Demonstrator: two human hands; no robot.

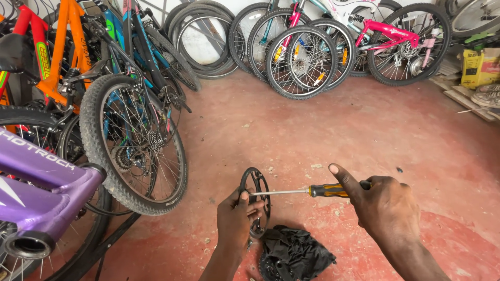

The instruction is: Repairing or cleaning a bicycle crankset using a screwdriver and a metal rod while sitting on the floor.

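head view: left hand [235, 218] grips chainring [255, 200]; right hand [386, 205] levels screwdriver [307, 191].

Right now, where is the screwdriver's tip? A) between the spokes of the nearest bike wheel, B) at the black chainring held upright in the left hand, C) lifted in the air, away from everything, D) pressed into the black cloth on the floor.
B: the right hand holds the screwdriver level, its shaft reaching across to the chainring that the left hand grips, above the black cloth.
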